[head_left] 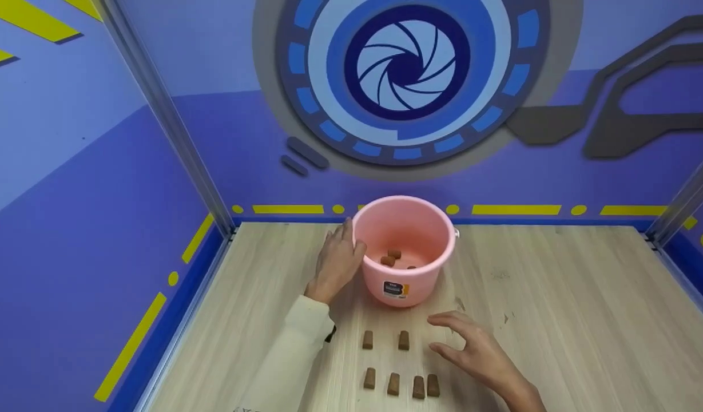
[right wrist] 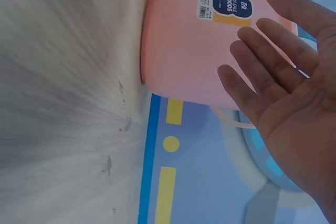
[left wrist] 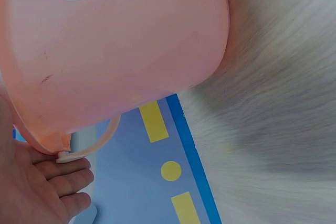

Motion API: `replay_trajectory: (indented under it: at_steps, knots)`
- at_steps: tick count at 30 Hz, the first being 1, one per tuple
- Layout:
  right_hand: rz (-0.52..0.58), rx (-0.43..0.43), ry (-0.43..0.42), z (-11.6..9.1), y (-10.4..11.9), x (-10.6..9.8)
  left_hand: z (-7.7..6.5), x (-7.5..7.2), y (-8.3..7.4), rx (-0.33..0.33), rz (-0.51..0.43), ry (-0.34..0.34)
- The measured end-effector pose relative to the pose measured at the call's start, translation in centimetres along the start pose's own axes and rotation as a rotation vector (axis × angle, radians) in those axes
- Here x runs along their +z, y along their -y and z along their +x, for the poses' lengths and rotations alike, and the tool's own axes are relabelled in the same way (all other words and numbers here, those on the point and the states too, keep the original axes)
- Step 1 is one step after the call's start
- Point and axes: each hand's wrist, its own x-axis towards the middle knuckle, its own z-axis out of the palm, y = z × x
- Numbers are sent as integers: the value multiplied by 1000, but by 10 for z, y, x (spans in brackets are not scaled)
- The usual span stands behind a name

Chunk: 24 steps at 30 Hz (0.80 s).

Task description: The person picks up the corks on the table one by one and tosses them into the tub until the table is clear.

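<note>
A pink plastic bucket (head_left: 424,286) stands upright on the table, with a few small brown blocks (head_left: 388,261) lying at its bottom. My left hand (head_left: 337,260) holds the bucket's left rim, thumb at the edge and fingers outside. In the left wrist view those fingers (left wrist: 71,179) lie beside the white handle joint (left wrist: 65,157). My right hand (head_left: 474,346) hovers in front of the bucket, thumb and fingers spread, holding nothing. Just left of it is a brown tapered block (head_left: 404,340). Another block (head_left: 368,340) sits further left, and several more (head_left: 418,387) form a nearer row.
The wooden table (head_left: 574,320) meets a blue-purple back wall (head_left: 225,149) right behind the bucket. Metal posts (head_left: 168,114) rise at the table's rear corners. The bucket's handle (right wrist: 231,120) hangs at its far side in the right wrist view.
</note>
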Motion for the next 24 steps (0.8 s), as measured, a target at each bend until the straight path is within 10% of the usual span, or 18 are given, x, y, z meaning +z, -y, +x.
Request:
replay_trajectory:
  at_steps: [14, 24]
  knots:
    - [1, -113, 79, -8, -8, 14, 1, 0, -1, -1, -7, 10]
    - [-29, -25, 282, -14, -11, 18, 0, 2, 0, -30, -8, 25]
